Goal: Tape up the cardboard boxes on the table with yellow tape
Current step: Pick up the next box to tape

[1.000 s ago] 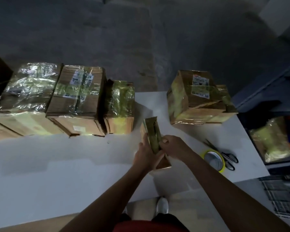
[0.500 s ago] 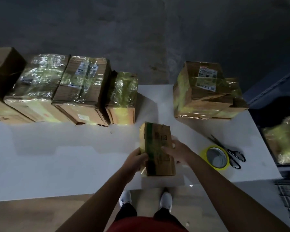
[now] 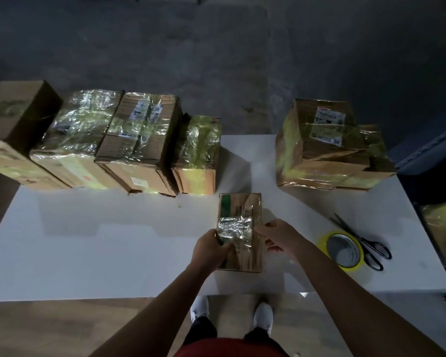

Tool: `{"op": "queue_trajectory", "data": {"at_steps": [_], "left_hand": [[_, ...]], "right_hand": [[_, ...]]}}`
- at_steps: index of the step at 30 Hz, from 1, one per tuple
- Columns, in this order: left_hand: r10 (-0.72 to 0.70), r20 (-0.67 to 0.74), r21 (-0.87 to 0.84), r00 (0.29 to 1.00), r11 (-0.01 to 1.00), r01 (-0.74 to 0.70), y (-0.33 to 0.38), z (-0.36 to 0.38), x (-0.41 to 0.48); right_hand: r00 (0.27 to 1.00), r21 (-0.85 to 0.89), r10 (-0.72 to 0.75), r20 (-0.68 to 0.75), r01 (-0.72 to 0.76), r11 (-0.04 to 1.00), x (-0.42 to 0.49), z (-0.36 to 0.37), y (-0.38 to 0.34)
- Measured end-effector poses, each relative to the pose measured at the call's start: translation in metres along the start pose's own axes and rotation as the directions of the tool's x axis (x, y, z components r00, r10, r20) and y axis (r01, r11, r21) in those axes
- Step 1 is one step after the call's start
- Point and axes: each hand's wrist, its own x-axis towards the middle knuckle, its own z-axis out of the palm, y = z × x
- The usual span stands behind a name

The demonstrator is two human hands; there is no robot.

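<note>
The small box lies flat on the worktop, close to the near edge and a little right of the middle. Its long axis runs from the near edge toward the far edge. A shiny patch of tape crosses its top, and some bare cardboard shows beyond and below that patch.

My left hand grips the box at its left side, toward the near end, with the fingers curled over onto the top. My right hand sits against the right side, thumb pointing at the box edge. I cannot tell whether it pinches that edge or only rests beside it.

The tape roll lies flat to the right of my right hand, near the right part of the near edge, with the box on the hand's other side. The scissors lie just past the roll, handles against it and blades pointing at the far edge.

My right hand is plainly the nearer one to the roll, so I judge it should go sideways for the tape while my left keeps the box pinned. A strip run along the long axis would suit this box.

A row of wrapped boxes lines the far edge on the left, and two more boxes sit at the far right corner.
</note>
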Motion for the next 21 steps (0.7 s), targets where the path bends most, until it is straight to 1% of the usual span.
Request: {"op": "queue_trajectory", "data": {"at_steps": [2,3,4,5,7,8,10,12,13,15,17,21], "left_hand": [[-0.001,0.075,-0.154,0.997,0.988,0.013,0.007,-0.002,0.000],[-0.012,0.113,-0.215,0.993,0.976,0.037,0.010,-0.003,0.001],[-0.020,0.134,-0.241,0.991,0.969,0.052,0.014,-0.003,0.001],[-0.012,0.134,-0.221,0.991,0.974,0.041,0.017,-0.002,0.002],[0.043,0.099,-0.110,0.994,0.993,-0.032,0.025,-0.001,0.003],[0.051,0.092,-0.111,0.994,0.993,-0.040,0.029,-0.002,0.003],[0.018,0.138,-0.218,0.990,0.976,0.012,0.037,0.000,0.003],[-0.053,0.221,-0.334,0.974,0.934,0.127,0.044,-0.003,-0.001],[-0.063,0.243,-0.349,0.968,0.925,0.148,0.046,-0.005,-0.002],[-0.037,0.230,-0.333,0.973,0.936,0.114,0.045,-0.008,-0.004],[-0.007,0.221,-0.344,0.975,0.935,0.084,0.042,-0.012,-0.005],[-0.011,0.245,-0.402,0.970,0.909,0.112,0.038,-0.019,-0.003]], "right_hand": [[1.000,0.086,-0.028,0.008,0.028,0.996,-0.003,-0.003,-0.002],[0.999,0.103,-0.038,0.012,0.036,0.994,-0.005,-0.005,-0.004],[0.999,0.100,-0.051,0.013,0.049,0.994,-0.007,-0.008,-0.006],[0.998,0.070,-0.063,0.005,0.063,0.996,-0.009,-0.010,-0.009],[0.995,-0.030,-0.093,-0.035,0.092,0.995,-0.010,-0.014,-0.013],[0.992,-0.055,-0.114,-0.051,0.111,0.992,-0.009,-0.014,-0.014],[0.985,-0.027,-0.153,-0.079,0.151,0.988,-0.007,-0.010,-0.017],[0.980,0.024,-0.177,-0.095,0.180,0.983,-0.007,-0.006,-0.022],[0.978,0.044,-0.188,-0.091,0.192,0.980,-0.008,-0.004,-0.025],[0.977,0.049,-0.202,-0.067,0.206,0.977,-0.010,-0.001,-0.029],[0.974,0.018,-0.219,-0.057,0.220,0.975,-0.011,0.003,-0.031],[0.963,-0.010,-0.259,-0.069,0.259,0.966,-0.013,0.009,-0.036]]}}
